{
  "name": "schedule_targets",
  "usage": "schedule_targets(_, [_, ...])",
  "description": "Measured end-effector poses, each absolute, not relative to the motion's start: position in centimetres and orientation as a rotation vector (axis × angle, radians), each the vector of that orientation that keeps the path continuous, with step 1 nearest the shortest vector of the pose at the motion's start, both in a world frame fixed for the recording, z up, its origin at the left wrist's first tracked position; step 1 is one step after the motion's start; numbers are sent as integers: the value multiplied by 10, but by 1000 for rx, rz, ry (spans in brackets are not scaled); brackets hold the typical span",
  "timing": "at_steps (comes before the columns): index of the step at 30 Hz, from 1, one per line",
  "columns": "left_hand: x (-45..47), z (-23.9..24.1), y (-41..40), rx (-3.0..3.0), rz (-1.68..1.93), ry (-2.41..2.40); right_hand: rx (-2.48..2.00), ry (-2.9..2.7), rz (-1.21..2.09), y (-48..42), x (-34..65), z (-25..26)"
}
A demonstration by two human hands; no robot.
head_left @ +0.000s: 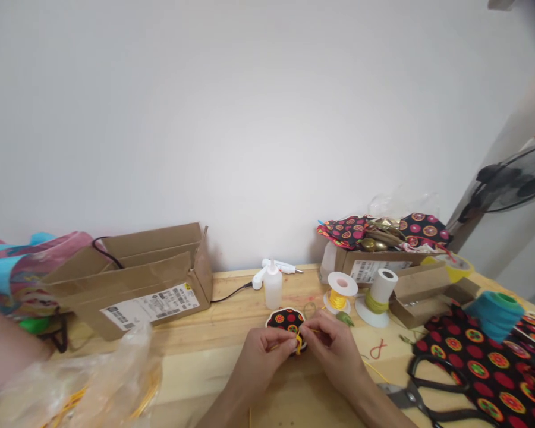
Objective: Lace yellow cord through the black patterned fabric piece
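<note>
Head view, single entry. Left hand (263,352) and right hand (335,345): both closed narrow, fingertips meeting and pinching a short loop of yellow cord (298,343) at the near edge of a small round fabric disc (287,320), black with red and yellow medallions. The disc lies flat on the wooden bench (214,356), probably so that the bench takes its weight and both hands are free for the cord. Just behind, standing on their flanges within reach: a spool of yellow cord (339,292) and a white spool of olive cord (376,298). Behind the disc: a small white squeeze bottle (273,286), upright, and a white glue gun (277,267) lying with its lead trailing left. Far left: an open cardboard box (138,279); near left, a clear plastic bag (93,380), blurred. Right rear: a carton heaped with matching fabric pieces (374,233). Right: a sheet of the same patterned fabric (472,356), black-handled scissors (421,393) partly lying on it, a teal thread cone (494,312). A scrap of red cord (378,349) lies loose beside the right hand.
</note>
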State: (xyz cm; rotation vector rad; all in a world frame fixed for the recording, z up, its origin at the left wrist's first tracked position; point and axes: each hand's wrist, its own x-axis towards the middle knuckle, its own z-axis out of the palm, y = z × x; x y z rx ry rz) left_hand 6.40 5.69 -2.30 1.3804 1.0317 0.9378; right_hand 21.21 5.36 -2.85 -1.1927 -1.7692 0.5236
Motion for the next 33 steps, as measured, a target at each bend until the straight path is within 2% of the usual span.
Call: schedule_targets(33, [65, -30, 55, 1349, 999, 1028, -1259, -1735, 489, 50, 213, -29])
